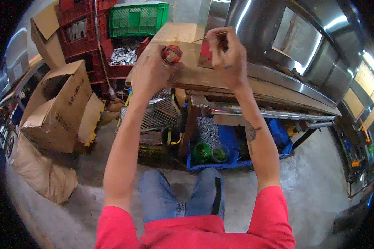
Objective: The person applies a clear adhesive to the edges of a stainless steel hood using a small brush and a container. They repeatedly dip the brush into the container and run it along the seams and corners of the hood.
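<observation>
My left hand is raised over the near edge of the cardboard-topped bench. Its fingers wrap round a small round red container with a pale middle; what is inside cannot be made out. To the right, my right hand is held up at about the same height, its fingers pinched on a thin brown stick that points left toward the red container. Stick and container are apart. Behind my right hand stands a large shiny metal housing with a rectangular opening.
Red crates, one with small metal parts, stand at the back left below a green crate. An open cardboard box and a tan sack sit on the left. Under the bench is a blue bin with green cups.
</observation>
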`<state>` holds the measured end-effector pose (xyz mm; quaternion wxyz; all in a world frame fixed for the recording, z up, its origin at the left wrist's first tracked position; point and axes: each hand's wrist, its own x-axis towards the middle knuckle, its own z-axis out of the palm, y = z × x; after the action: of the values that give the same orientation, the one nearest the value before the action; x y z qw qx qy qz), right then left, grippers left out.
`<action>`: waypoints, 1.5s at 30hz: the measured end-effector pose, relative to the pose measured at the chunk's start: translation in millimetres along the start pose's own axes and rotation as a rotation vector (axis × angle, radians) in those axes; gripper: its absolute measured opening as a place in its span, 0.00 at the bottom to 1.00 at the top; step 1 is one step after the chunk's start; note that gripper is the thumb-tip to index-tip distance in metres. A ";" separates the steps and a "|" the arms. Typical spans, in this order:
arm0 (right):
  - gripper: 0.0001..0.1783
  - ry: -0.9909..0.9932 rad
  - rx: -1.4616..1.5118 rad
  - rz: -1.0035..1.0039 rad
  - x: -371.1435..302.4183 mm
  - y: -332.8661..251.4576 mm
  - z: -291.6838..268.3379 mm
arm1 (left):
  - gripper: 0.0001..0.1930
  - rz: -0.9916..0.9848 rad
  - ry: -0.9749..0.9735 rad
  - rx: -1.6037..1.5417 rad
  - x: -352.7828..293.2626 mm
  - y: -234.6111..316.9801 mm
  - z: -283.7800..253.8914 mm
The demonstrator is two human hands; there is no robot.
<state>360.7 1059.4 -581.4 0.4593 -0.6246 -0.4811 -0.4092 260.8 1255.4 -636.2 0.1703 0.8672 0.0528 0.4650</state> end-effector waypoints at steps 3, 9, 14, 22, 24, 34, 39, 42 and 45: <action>0.12 0.019 0.015 0.053 -6.3 13.5 -23.5 | 0.31 0.028 0.077 -0.008 -1.3 3.4 3.0; 0.11 -0.080 -0.044 0.058 -29.4 41.1 -37.8 | 0.34 -0.102 -0.110 0.069 1.0 6.7 -3.4; 0.07 -0.089 -0.087 -0.007 -36.4 50.1 -33.8 | 0.34 -0.076 -0.086 0.092 1.7 1.3 -0.6; 0.04 -0.124 -0.079 -0.022 -37.2 52.0 -32.6 | 0.37 -0.106 -0.119 0.095 2.3 3.2 -4.7; 0.04 -0.124 -0.080 -0.013 -38.1 52.2 -32.7 | 0.37 -0.119 -0.134 0.112 2.6 5.0 -4.7; 0.04 -0.134 -0.086 -0.007 -36.6 53.0 -30.7 | 0.37 -0.122 -0.132 0.138 2.5 5.3 -5.5; 0.04 -0.142 -0.087 0.016 -35.8 51.0 -30.3 | 0.38 -0.133 -0.142 0.130 3.5 5.1 -5.9; 0.04 -0.140 -0.079 0.018 -35.8 52.7 -30.6 | 0.38 -0.136 -0.153 0.117 3.9 6.6 -7.2; 0.04 -0.141 -0.082 0.029 -35.9 53.8 -30.7 | 0.38 -0.135 -0.149 0.114 3.8 4.9 -5.8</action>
<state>403.9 1015.5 -617.9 0.4039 -0.6771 -0.4861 -0.3769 257.9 1253.1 -628.5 0.1551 0.9021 0.1248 0.3829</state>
